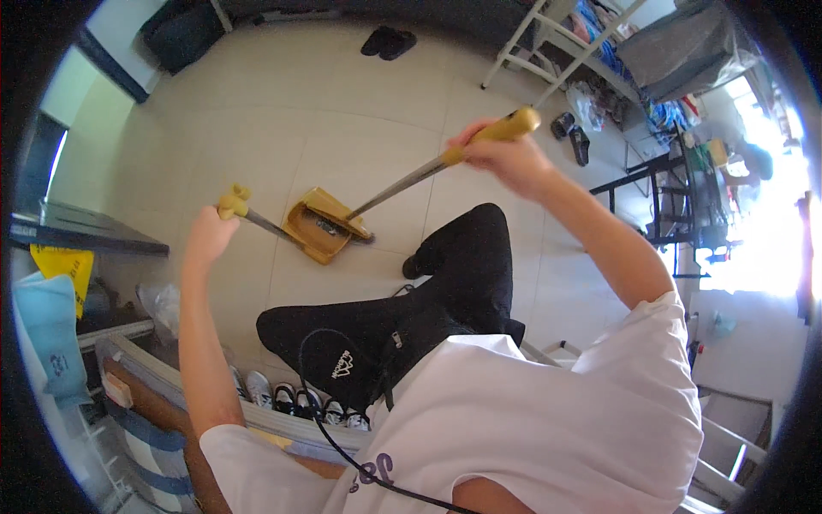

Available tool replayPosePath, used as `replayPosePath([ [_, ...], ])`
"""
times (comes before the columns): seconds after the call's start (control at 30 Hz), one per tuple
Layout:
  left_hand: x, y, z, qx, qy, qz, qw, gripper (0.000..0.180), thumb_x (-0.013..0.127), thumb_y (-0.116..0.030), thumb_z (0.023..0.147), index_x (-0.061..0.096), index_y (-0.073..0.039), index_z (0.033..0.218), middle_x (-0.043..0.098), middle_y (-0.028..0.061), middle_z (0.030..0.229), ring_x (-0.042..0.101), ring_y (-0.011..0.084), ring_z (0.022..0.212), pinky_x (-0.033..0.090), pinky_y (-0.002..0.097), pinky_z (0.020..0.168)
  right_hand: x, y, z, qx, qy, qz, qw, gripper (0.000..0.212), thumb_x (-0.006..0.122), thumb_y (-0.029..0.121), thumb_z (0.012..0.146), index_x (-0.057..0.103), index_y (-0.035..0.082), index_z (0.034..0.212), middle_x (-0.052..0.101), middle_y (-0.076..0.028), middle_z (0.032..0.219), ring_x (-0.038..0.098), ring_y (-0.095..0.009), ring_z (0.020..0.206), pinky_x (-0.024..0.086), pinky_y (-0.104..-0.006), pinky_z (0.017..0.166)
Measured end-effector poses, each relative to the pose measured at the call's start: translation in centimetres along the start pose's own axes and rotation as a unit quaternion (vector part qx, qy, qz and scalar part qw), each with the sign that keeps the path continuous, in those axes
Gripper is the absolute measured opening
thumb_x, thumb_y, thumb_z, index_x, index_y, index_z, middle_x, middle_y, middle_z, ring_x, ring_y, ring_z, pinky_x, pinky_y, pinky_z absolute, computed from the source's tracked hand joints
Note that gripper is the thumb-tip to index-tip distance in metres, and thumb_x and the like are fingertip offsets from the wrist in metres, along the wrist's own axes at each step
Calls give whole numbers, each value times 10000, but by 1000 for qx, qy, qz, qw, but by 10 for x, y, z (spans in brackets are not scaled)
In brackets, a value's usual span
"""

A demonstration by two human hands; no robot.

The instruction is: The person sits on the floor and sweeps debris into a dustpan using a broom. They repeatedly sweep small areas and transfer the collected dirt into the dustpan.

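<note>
My left hand [212, 233] is closed around the upper end of a dustpan's long handle, just below its yellow knobbed top. The yellow dustpan [321, 244] rests on the tiled floor, with some dark debris visible in it. Higher up and to the right, my right hand [505, 158] grips a broom [402, 184] by its yellow handle end. The broom's metal stick slants down to the left, and its head lies at the dustpan's mouth, partly over the pan. Broom bristles and debris are hard to tell apart there.
Dark slippers [389, 42] lie at the far side, and another pair [572, 137] near a white metal ladder [565, 47]. Several shoes [295, 400] line the bed frame at lower left. A black chair [655, 193] stands at right. A black cable [342, 445] crosses my shirt.
</note>
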State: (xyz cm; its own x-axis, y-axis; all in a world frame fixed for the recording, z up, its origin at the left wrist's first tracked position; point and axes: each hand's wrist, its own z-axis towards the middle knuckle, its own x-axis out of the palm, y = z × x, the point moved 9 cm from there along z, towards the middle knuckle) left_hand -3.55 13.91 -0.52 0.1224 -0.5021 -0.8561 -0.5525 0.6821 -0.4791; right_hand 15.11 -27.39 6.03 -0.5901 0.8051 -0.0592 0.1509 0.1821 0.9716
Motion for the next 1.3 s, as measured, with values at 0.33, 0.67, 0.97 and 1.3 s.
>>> replayPosePath([
  [0.33, -8, -28, -8, -31, 21, 76, 996, 317, 617, -214, 707, 612, 52, 878, 623, 241, 765, 627, 371, 762, 478, 418, 679, -109, 66, 63, -49, -109, -7, 993, 140, 600, 67, 797, 584, 41, 934, 634, -91, 954, 602, -158, 782, 502, -246, 628],
  [0.67, 15, -3, 17, -24, 35, 4, 999, 327, 606, -197, 693, 643, 4, 948, 635, 240, 834, 618, 384, 802, 483, 431, 707, -56, -18, 230, -162, -122, -169, 964, 227, 682, 149, 758, 634, 50, 956, 628, -31, 820, 576, -126, 762, 465, -278, 696],
  [0.97, 3, -21, 2, -86, 49, 39, 994, 299, 594, -220, 711, 656, -19, 923, 646, 204, 906, 618, 365, 852, 496, 430, 737, 15, -86, 235, -35, 86, -302, 949, 291, 638, 99, 788, 602, 109, 1076, 615, -70, 801, 618, -142, 738, 496, -275, 625],
  [1.3, 5, -8, 7, -84, 57, 35, 994, 291, 593, -229, 721, 656, -16, 909, 652, 192, 890, 624, 354, 835, 498, 423, 716, -3, -138, 225, 312, 53, 98, 943, 212, 609, 165, 845, 517, 8, 952, 569, -135, 900, 633, -292, 813, 572, -396, 742],
])
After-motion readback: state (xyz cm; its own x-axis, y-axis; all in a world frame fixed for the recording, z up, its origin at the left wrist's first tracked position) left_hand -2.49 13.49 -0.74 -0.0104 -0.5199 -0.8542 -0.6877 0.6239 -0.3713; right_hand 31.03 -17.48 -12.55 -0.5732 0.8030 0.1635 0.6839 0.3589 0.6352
